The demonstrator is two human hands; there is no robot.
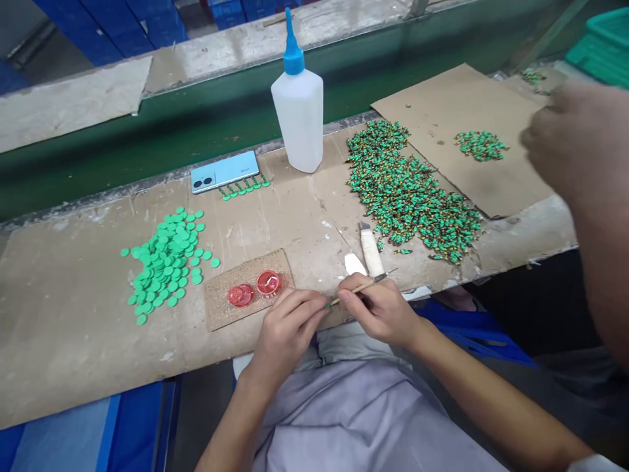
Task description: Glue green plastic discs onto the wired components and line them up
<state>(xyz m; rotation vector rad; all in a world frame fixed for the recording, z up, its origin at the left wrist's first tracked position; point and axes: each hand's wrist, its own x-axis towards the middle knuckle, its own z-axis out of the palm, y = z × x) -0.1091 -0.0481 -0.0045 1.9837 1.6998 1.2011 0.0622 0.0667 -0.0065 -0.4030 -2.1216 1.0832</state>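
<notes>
My left hand [289, 321] pinches a tiny green piece [328, 305] at its fingertips, mostly hidden by the fingers. In my right hand [378, 305] is a thin wooden stick tool [362, 286] with a metal sleeve and fine point facing away to the right. Its wooden end meets the green piece. Just left of my left hand, a small cardboard mat [219, 314] carries a red cup [268, 283] and a second red, glossy dish [240, 295]. Beyond my right hand lie a cutter with a wrapped handle [372, 252] and a white flat piece [354, 264].
Green discs [164, 269] are heaped at left. Several green figures on discs [244, 187] line a blue phone [225, 172]. A white glue bottle [299, 121] stands behind. Small green-and-black figures [413, 190] are piled at right. Another person's hand [574, 141] reaches over a cardboard sheet [462, 98].
</notes>
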